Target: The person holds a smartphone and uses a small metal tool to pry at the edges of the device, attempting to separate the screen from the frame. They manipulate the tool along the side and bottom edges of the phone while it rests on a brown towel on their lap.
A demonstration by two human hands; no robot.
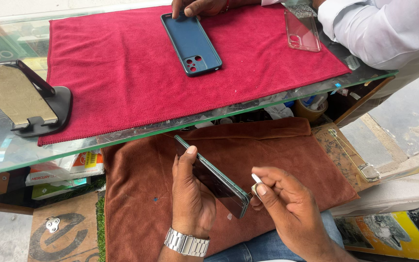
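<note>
Glass table (6, 155), red towel (136, 73) spread across it.
On the towel: dark teal phone case (191, 43), clear case (302, 31). Black phone stand (35, 104) on bare glass, left of towel.

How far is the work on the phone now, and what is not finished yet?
Done: a clear case lies off on the red cloth. In hand: the left hand holds the phone on edge, and the right hand presses a small white piece to its end. Left: the phone has no case on.
</note>
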